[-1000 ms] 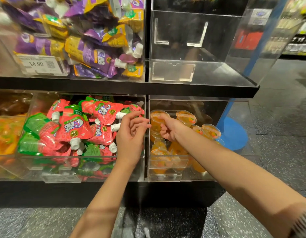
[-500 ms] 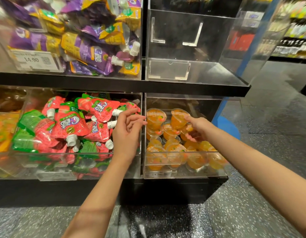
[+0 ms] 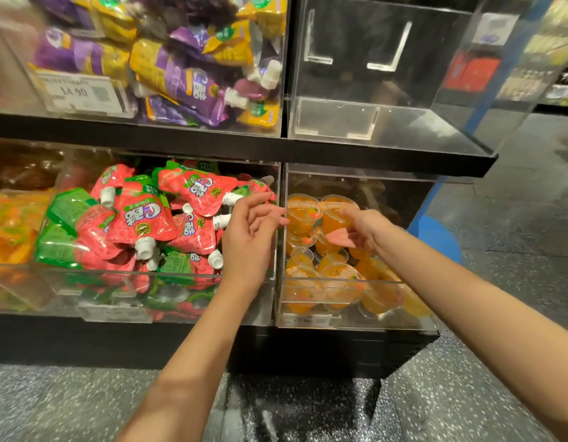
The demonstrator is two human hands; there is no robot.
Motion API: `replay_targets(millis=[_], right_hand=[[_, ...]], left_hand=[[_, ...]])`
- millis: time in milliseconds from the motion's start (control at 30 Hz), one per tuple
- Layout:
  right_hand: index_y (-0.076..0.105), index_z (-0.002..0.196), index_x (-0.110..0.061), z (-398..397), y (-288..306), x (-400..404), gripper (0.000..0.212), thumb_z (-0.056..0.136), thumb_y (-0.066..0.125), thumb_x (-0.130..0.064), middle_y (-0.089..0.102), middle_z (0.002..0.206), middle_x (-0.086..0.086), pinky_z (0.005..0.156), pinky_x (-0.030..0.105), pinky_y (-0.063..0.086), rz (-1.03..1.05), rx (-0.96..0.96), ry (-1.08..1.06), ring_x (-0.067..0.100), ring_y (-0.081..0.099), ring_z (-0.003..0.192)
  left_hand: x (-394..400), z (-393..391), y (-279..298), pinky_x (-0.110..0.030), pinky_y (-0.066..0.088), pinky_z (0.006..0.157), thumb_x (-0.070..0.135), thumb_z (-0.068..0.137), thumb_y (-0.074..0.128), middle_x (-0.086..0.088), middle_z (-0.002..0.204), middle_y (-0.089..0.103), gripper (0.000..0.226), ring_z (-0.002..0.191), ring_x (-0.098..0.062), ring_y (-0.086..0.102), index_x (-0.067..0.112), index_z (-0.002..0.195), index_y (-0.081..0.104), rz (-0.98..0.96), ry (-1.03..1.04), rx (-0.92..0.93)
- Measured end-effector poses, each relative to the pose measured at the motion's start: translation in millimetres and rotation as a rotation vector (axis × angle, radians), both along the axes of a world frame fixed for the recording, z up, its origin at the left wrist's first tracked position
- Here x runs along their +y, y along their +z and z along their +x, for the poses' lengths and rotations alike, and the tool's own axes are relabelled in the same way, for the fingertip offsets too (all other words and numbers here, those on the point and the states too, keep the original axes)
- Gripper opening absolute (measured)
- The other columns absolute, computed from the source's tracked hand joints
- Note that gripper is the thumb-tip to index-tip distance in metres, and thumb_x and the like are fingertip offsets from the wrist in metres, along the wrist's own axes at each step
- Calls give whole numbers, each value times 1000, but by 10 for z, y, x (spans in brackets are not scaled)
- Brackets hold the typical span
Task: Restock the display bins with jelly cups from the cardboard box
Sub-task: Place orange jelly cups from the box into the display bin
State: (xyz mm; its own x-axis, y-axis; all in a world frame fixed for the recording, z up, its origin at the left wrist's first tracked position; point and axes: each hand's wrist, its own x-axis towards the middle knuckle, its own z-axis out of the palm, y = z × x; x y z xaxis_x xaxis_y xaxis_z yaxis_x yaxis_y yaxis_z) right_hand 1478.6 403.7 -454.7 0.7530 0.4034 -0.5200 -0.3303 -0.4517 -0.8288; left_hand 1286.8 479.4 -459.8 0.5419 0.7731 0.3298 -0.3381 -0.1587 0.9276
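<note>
Jelly cups (image 3: 324, 275), clear tubs of orange jelly with printed foil lids, lie heaped in the lower right bin (image 3: 356, 317), filling roughly its lower half, so restocking looks partly done. Bin above (image 3: 372, 122) holds nothing. No cardboard box in view. Right hand (image 3: 359, 231) hovers over the cups, fingers relaxed, grasping nothing; left hand (image 3: 250, 234) likewise loose beside it.

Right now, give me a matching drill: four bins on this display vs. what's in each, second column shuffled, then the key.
Bins:
1. upper left bin
2. upper right bin
3. lower middle bin
4. lower right bin

Contents:
A. orange jelly cups
B. nothing visible inside
C. red and green spouted pouches
D. purple and yellow spouted pouches

Pairs: 1-D, 2-B, 3-C, 4-A
</note>
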Motion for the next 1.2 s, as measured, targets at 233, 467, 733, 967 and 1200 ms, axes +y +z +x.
replay_targets(millis=[233,467,733,967,1200], right_hand=[[51,88,-4,112,-40,2,43,97,46,-46,61,82,18,67,34,56,-161,-42,21,26,66,79],[53,81,-3,-378,720,-316,20,96,48,-15,52,58,13,34,17,36,-392,37,98,15,46,33],[61,91,-2,-1412,2951,-257,17,94,48,-14,62,74,15,41,20,44,-432,-73,600,16,60,48],[61,108,-9,-2755,4649,116,27,93,46,-25,64,114,13,79,33,46,-570,-708,1317,33,60,105],[50,128,-11,-4606,5631,549,38,98,43,-34,57,127,15,91,38,47,-336,-1029,1821,33,56,115]], left_hand=[[35,-3,-101,-16,51,76,11,84,52,-21,94,65,26,80,-16,65,4,109,54,5,-72,-11],[96,-125,433,-34,46,99,5,88,63,3,97,66,27,100,-18,64,24,106,55,-72,-205,572],[67,-1062,2545,-17,35,85,21,94,56,-1,125,57,33,119,-19,53,13,125,56,67,-502,1112],[-185,-2653,4285,-15,37,67,21,94,58,-5,109,62,31,85,-11,54,12,123,56,-76,-280,1214],[-522,-4808,5241,-17,36,76,30,96,55,-1,111,58,36,98,-14,55,14,128,52,-228,61,1310]])
